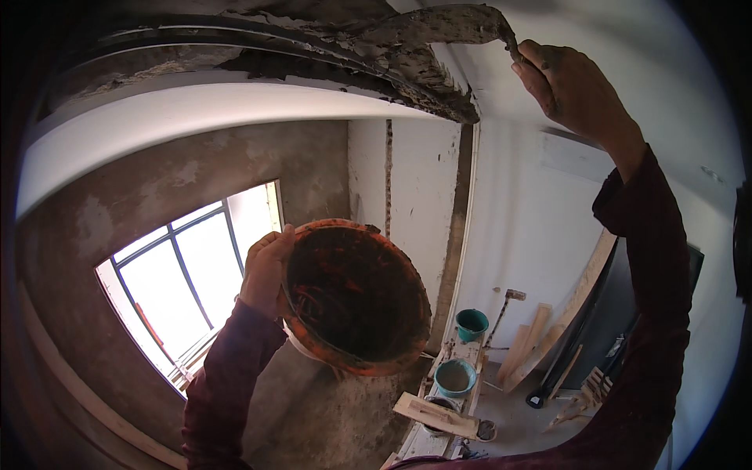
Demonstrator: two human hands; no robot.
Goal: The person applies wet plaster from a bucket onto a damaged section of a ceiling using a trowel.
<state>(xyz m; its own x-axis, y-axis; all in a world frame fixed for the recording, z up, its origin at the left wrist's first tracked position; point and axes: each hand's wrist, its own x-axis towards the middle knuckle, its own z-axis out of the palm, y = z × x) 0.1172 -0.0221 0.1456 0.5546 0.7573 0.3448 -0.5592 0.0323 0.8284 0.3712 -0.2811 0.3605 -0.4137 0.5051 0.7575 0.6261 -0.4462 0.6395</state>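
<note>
My left hand grips the rim of a round orange bucket, held up in front of me and tilted so its mouth shows. Dark, mortar-like residue coats its inside. High on the right, my right hand is closed round the handle of a trowel, whose blade is caked with dark mortar. The blade is up against the dark, rough underside of the beam; whether it touches cannot be made out. The hand hides most of the handle.
Below, a plank platform holds two teal buckets and a wooden float. Wooden boards lean on the right wall beside a long-handled mallet. A barred window is at left.
</note>
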